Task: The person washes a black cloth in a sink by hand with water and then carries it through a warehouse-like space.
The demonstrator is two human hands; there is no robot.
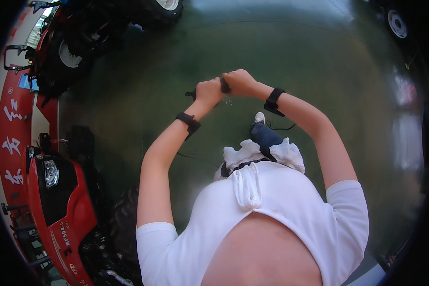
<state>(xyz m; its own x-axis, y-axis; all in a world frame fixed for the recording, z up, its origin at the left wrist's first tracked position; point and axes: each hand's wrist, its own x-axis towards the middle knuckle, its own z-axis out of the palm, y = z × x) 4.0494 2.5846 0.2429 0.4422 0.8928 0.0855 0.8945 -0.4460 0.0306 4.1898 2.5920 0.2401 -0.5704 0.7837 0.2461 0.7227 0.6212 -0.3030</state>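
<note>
Both my arms reach out in front of me, with the two fists close together. My left hand (208,93) is closed round a dark, bunched thing that looks like a cloth (225,86); one end of it sticks out on the left of that fist. Beside it, slightly farther out, my right hand (241,82) is closed on the other end. Most of the cloth is hidden inside the fists. Small pale specks, like drops, show just below the hands. A black band sits on each wrist.
A red tractor (57,209) stands at my left, and another tractor with a dark tyre (70,53) is at the far left. A red wall panel (12,138) runs behind them. A white-rimmed wheel (397,24) shows far right. Below me is a dark green floor (319,57).
</note>
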